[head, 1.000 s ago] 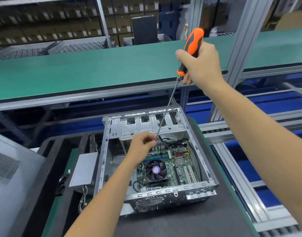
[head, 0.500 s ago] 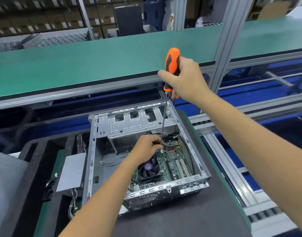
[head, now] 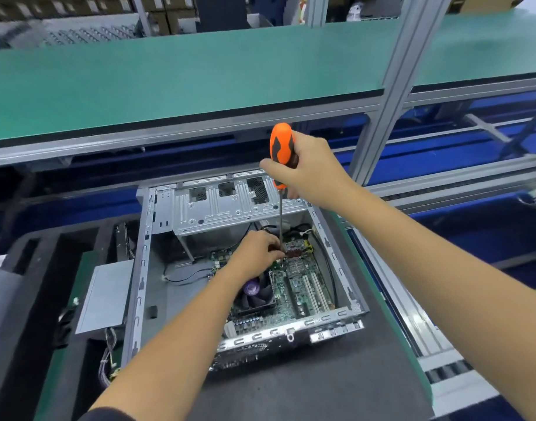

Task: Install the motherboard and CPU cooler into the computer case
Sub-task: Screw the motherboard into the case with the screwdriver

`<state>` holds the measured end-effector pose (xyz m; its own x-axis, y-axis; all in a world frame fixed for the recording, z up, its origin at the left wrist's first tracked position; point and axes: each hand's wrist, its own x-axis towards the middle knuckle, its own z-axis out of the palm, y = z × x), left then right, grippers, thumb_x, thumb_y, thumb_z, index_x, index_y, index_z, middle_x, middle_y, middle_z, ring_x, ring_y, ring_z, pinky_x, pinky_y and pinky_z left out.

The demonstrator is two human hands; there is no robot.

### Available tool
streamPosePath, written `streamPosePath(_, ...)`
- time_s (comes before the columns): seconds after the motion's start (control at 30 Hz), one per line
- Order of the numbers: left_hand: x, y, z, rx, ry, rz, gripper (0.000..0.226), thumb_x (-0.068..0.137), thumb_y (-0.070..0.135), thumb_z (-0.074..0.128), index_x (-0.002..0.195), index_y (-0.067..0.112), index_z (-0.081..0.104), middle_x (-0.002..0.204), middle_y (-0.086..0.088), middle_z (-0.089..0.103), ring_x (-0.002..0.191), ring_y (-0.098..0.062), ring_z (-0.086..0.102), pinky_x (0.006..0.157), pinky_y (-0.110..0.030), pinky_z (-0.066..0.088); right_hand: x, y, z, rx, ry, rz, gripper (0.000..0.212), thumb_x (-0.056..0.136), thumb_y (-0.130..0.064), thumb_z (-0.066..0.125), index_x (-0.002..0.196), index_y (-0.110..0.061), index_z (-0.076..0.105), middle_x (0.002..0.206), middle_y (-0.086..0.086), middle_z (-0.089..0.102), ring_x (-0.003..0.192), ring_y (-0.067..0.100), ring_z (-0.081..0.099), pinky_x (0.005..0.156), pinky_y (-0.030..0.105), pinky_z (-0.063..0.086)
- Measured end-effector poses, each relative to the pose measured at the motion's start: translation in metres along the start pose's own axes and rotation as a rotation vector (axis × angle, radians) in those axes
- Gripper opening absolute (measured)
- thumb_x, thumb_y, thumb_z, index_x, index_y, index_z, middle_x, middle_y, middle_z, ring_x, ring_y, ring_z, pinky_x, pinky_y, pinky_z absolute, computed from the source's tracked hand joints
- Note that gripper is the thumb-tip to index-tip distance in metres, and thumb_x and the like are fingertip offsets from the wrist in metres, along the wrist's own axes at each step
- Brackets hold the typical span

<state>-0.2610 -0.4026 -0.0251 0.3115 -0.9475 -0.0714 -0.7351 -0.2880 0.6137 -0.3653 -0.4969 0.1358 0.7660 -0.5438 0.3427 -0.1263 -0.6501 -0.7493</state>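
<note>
On the dark counter [head: 321, 390] the computer case [head: 145, 268] lies open, motherboard [head: 303, 284] seated inside. Your right hand [head: 315, 174] grips the screwdriver [head: 280, 147]; your left hand [head: 257, 253] pinches near its tip. A slip there could gouge the board.

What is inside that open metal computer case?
Inside the case lie a green motherboard, a black cooler fan and cables. The left hand covers the screwdriver tip, so no screw shows.
</note>
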Motion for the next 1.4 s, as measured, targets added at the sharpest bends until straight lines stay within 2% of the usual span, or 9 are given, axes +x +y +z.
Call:
streamPosePath(0.23, 0.002, -0.002, 0.005, -0.009, 0.031, 0.005, 0.015, 0.083, 0.022, 0.072, 0.09, 0.009, 0.076, 0.09, -0.002, 0.072, 0.078, -0.014, 0.062, 0.081, -0.031, 0.052, -0.002, 0.005, -0.002, 0.015, -0.025, -0.031, 0.029, 0.091, -0.026, 0.064, 0.076, -0.01, 0.045, 0.069, 0.02, 0.054, 0.054, 0.028, 0.054, 0.045, 0.027, 0.048)
streamPosePath(0.43, 0.004, 0.002, 0.006, -0.031, 0.081, 0.019, 0.015, 0.085, 0.021, 0.07, 0.09, 0.008, 0.076, 0.089, -0.002, 0.072, 0.072, -0.011, 0.06, 0.076, -0.023, 0.049, 0.0, 0.001, -0.003, -0.051, -0.035, -0.089, 0.031, 0.092, -0.03, 0.063, 0.08, -0.005, 0.048, 0.065, 0.01, 0.048, 0.059, 0.03, 0.052, 0.055, 0.04, 0.049)
streamPosePath(0.67, 0.002, 0.0, 0.007, -0.041, 0.023, -0.021, 0.006, 0.082, 0.019, 0.073, 0.083, 0.014, 0.072, 0.084, 0.0, 0.071, 0.077, -0.013, 0.063, 0.076, -0.03, 0.053, -0.002, 0.008, -0.001, -0.028, -0.053, -0.073, 0.031, 0.091, -0.028, 0.063, 0.081, -0.004, 0.047, 0.072, 0.019, 0.052, 0.066, 0.036, 0.055, 0.055, 0.045, 0.05)
streamPosePath(0.77, 0.001, -0.006, 0.005, -0.062, 0.042, -0.088, 0.03, 0.078, 0.027, 0.077, 0.067, 0.024, 0.049, 0.065, 0.005, 0.058, 0.059, -0.01, 0.053, 0.055, -0.023, 0.042, -0.003, 0.01, -0.001, -0.02, -0.062, -0.072, 0.03, 0.091, -0.029, 0.064, 0.08, -0.006, 0.047, 0.071, 0.017, 0.053, 0.066, 0.035, 0.057, 0.054, 0.044, 0.05)
streamPosePath(0.9, -0.003, -0.016, 0.003, -0.044, -0.039, -0.118, 0.047, 0.075, 0.039, 0.074, 0.049, 0.017, 0.041, 0.047, 0.002, 0.041, 0.045, -0.013, 0.036, 0.052, -0.027, 0.034, -0.003, 0.008, -0.001, -0.033, -0.086, -0.091, 0.031, 0.091, -0.031, 0.064, 0.081, -0.006, 0.048, 0.065, 0.008, 0.047, 0.063, 0.031, 0.053, 0.055, 0.044, 0.05)
streamPosePath(1.03, -0.002, -0.006, 0.014, 0.107, -0.063, -0.074, 0.011, 0.079, 0.031, 0.07, 0.078, 0.019, 0.07, 0.07, 0.008, 0.064, 0.066, -0.014, 0.058, 0.062, -0.027, 0.049, -0.005, 0.009, -0.003, -0.025, -0.087, -0.09, 0.031, 0.09, -0.032, 0.064, 0.079, -0.008, 0.048, 0.063, 0.0, 0.044, 0.06, 0.029, 0.052, 0.055, 0.045, 0.05)
streamPosePath(1.1, 0.0, 0.001, 0.025, 0.181, -0.125, -0.106, 0.014, 0.082, 0.023, 0.067, 0.09, 0.016, 0.076, 0.088, 0.003, 0.071, 0.078, -0.017, 0.064, 0.075, -0.032, 0.055, -0.005, 0.009, -0.004, -0.019, -0.085, -0.084, 0.032, 0.089, -0.033, 0.066, 0.08, -0.007, 0.049, 0.063, 0.003, 0.045, 0.062, 0.029, 0.054, 0.056, 0.045, 0.05)
streamPosePath(1.23, 0.009, 0.007, 0.038, 0.265, -0.04, -0.242, 0.008, 0.08, 0.013, 0.062, 0.08, 0.008, 0.068, 0.092, -0.002, 0.066, 0.08, -0.02, 0.061, 0.068, -0.032, 0.052, -0.004, 0.008, -0.01, -0.037, -0.092, -0.092, 0.035, 0.085, -0.034, 0.071, 0.081, -0.007, 0.051, 0.067, 0.011, 0.053, 0.061, 0.026, 0.053, 0.058, 0.043, 0.05)
streamPosePath(1.4, 0.015, 0.005, 0.046, 0.24, 0.0, -0.313, 0.011, 0.075, 0.011, 0.062, 0.081, 0.013, 0.053, 0.096, -0.002, 0.054, 0.076, -0.019, 0.049, 0.061, -0.027, 0.039, -0.001, 0.007, -0.016, -0.182, -0.06, -0.132, 0.049, 0.08, -0.041, 0.076, 0.106, -0.025, 0.038, 0.06, -0.003, 0.047, 0.05, 0.01, 0.043, 0.049, 0.027, 0.041)
